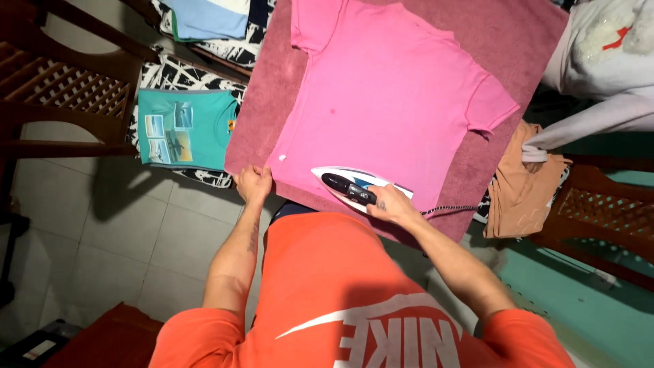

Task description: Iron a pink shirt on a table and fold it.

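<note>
Pressing iron (pixel 357 188) under right hand (pixel 392 204), left hand (pixel 253 182) gripping pink shirt (pixel 381 95).

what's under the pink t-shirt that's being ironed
A maroon towel-like cloth lies under the pink t-shirt, showing around its edges. Whatever supports that cloth is covered.

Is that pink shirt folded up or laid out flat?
Spread flat: the pink shirt lies open on the maroon cloth, both sleeves out.

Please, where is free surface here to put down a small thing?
Free strip of maroon cover beyond the pink shirt, and another left of it. Crowded near edge: left hand grips the hem, right hand holds the iron.
</note>
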